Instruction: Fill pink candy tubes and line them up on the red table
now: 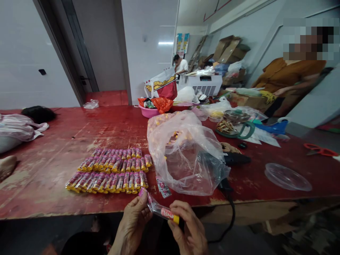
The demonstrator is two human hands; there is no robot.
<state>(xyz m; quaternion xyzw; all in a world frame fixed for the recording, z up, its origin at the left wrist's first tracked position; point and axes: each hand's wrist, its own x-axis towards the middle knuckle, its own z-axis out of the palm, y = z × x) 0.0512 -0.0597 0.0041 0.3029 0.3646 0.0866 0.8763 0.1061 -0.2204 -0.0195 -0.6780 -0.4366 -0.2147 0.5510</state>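
Two bare hands meet below the near edge of a red table [79, 124], sharing one small packet [160, 210] between them: the left hand [132, 221] pinches its pink-tipped upper end between thumb and fingers, while the right hand [190, 228] closes on its lower, yellow-capped end. The packet is a slim clear sleeve with a pink top, a red label at its middle and a yellow bottom, held tilted, high at the left. On the table just beyond lie two rows of matching packets [111, 171], side by side and touching, too many and too tightly packed to count exactly. To their right sits one large crumpled clear plastic bag [186, 152] with small yellow pieces showing through it, and a single loose wrapper [164, 187] lies at its front edge. One clear plastic lid [288, 177] rests farther right, one pair of red scissors [321, 150] near the far right edge. One pink basin [148, 111] stands at the back. A person in an orange top [289, 76] works at the far right.
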